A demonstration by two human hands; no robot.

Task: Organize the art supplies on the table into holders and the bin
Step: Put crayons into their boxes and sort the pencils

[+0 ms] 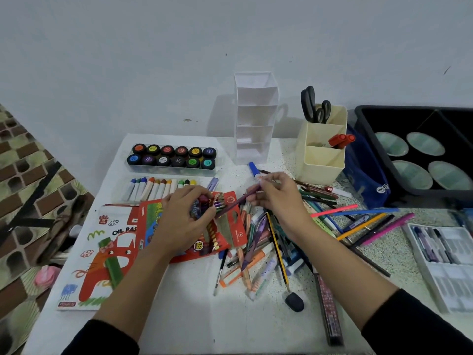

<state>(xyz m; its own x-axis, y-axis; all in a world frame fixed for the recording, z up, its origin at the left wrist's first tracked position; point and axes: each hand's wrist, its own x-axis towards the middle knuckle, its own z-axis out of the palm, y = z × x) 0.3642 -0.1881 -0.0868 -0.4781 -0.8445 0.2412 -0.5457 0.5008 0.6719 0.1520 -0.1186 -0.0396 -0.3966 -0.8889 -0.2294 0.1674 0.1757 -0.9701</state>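
My left hand [184, 218] grips a red colored-pencil box [231, 226] with pencils sticking out of its open end, near the table's middle. My right hand [275, 198] pinches a purple pencil [236, 203] whose tip points into that box. A loose pile of pens, markers and pencils [258, 252] lies under and right of my hands. At the back stand a white tiered holder [254, 119] and a cream holder [322, 152] with black scissors [313, 106] and red markers [341, 140]. A black bin [371, 139] with pale green dishes sits at the right.
A case of paint pots [174, 156] and a row of paint sticks [158, 188] lie at the back left. An oil pastel box [102, 252] is at the left, a blue pouch [366, 172] beside the bin, a grey tray of pens [445, 262] at the right edge, a black eraser [294, 302] near front.
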